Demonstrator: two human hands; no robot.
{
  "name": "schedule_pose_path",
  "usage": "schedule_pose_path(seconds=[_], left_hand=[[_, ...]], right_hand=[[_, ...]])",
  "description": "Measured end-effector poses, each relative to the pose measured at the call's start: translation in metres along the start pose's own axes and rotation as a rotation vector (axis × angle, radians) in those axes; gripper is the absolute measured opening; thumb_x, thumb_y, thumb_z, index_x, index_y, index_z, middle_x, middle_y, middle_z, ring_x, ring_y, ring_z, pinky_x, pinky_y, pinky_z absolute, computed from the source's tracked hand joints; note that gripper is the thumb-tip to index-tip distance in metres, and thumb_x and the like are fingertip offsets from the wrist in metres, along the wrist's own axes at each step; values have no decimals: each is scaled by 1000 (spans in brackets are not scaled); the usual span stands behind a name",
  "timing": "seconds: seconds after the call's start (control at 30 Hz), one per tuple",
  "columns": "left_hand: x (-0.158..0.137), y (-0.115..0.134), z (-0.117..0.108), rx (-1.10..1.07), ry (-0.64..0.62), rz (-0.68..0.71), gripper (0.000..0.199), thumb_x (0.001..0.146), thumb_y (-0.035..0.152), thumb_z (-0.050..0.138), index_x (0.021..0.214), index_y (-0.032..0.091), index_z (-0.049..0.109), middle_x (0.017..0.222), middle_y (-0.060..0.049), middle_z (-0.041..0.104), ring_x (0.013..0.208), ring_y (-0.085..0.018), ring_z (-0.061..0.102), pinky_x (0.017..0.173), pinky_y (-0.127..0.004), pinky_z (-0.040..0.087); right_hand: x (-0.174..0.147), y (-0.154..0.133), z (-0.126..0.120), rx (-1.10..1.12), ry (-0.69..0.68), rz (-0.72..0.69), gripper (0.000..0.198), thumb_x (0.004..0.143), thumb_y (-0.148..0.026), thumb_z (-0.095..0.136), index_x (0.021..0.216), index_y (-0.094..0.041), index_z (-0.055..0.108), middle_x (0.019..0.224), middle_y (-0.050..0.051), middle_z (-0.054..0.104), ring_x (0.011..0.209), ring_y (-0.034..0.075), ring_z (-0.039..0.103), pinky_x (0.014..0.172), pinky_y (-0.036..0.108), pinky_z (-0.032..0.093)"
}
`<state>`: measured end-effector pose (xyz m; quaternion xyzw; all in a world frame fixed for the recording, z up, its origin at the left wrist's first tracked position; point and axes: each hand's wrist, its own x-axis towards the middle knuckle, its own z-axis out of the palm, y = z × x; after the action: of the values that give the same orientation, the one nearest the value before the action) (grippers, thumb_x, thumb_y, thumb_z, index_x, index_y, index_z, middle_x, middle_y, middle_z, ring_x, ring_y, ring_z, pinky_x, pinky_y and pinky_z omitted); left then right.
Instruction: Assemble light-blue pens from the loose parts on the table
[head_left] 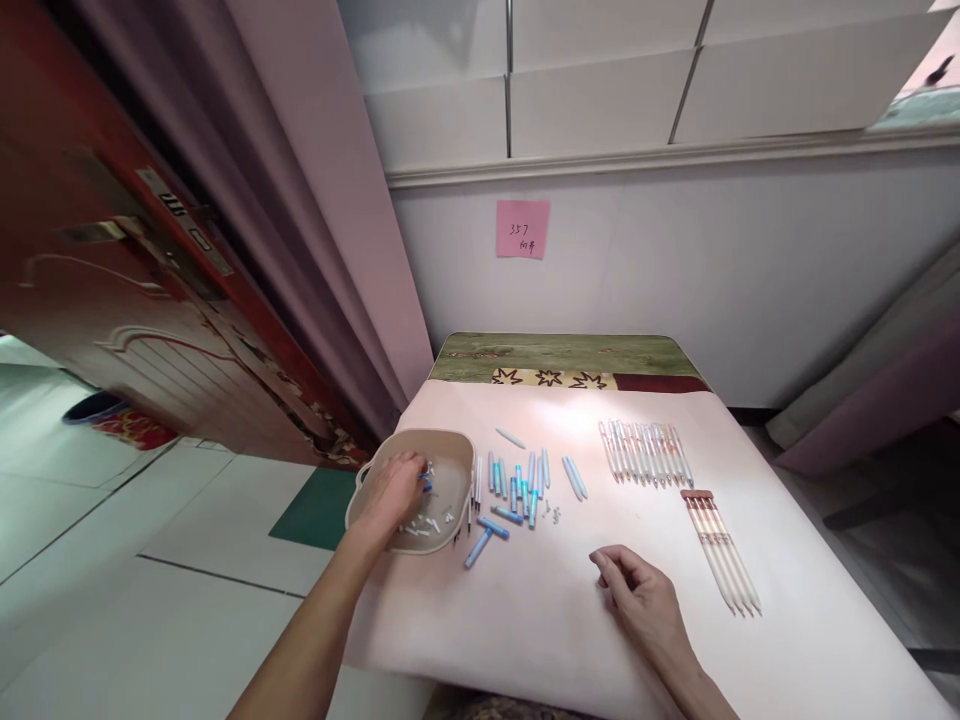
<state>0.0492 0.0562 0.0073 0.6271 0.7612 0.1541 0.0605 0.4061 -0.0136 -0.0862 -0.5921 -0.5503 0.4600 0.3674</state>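
My left hand (397,492) reaches into a beige plastic basket (358,505) at the table's left edge. Its fingers are curled down beside small blue and white parts; what they hold, if anything, is hidden. Several white bits (431,524) lie on the basket floor. Over the bare front of the table, my right hand (641,592) is loosely closed, thumb against the curled fingers, with nothing visible in it. Between the hands lie scattered blue pen barrels (523,490), a few thin dark-tipped refills (477,485) and a little pile of tiny springs (556,516).
A row of assembled clear pens (646,453) lies at the table's right, with a banded pen bundle (724,555) in front of it. Pink paper (523,230) sticks to the wall behind. A red door (172,270) stands at the left.
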Motion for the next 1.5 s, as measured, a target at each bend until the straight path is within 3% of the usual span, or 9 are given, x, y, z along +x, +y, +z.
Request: schedule_pose_path(seconds=[0.17,0.27,0.37,0.5,0.63,0.83,0.97,1.23,1.5], left_hand=[[-38,55,-3,-96,45,181,19,91,28,43,83,20,58,83,-4,63,80,-19,60,76,-31,44],[-72,86,20,-231,-101,430,15,91,24,45,85,21,58,85,-3,63,79,-16,61,73,-27,46],[-99,98,49,-121,-174,448,14,86,14,49,93,20,59,94,-6,64,85,-20,62,73,-30,49],[-121,88,76,172,-90,345,24,85,5,44,94,19,61,92,-8,64,88,-24,63,75,-34,50],[-133,70,81,322,-66,207,23,89,11,40,98,18,61,101,-11,63,89,-23,64,65,-30,51],[-132,67,76,359,-206,19,31,89,5,34,107,15,58,104,-12,63,93,-21,64,70,-30,51],[-124,71,81,304,-250,26,34,88,-1,30,98,15,58,104,-12,63,95,-22,63,71,-31,50],[-95,84,95,168,-180,123,13,88,13,47,96,17,57,98,-8,63,94,-22,63,76,-32,49],[-132,58,96,308,52,166,31,91,20,45,121,16,55,131,-15,54,114,-25,57,82,-34,52]], right_hand=[[8,-11,12,-15,-31,-73,41,85,-56,54,80,-18,69,60,1,58,51,13,50,49,22,41],[16,-21,15,-72,-24,-142,35,87,-50,51,82,-19,69,62,0,60,55,14,53,53,23,42],[33,-26,9,-194,46,-165,28,88,-43,50,85,-21,67,69,0,64,60,15,56,59,24,42],[62,-25,-4,-444,140,-127,22,86,-36,51,80,-23,66,74,1,66,67,17,59,60,25,38],[83,-26,-6,-562,144,-87,19,84,-32,52,74,-22,65,69,1,65,63,16,57,55,24,31],[86,-33,13,-534,111,-104,15,83,-26,53,73,-21,64,72,0,66,64,15,57,56,23,29],[72,-32,27,-511,50,-163,13,82,-23,53,74,-21,64,72,1,67,67,15,58,59,24,31],[48,-28,37,-498,-30,-208,15,81,-19,51,71,-21,62,70,0,66,65,15,58,59,24,32],[44,-21,46,-600,-18,-193,13,87,-29,53,77,-22,59,68,-1,65,63,15,58,57,23,31]])
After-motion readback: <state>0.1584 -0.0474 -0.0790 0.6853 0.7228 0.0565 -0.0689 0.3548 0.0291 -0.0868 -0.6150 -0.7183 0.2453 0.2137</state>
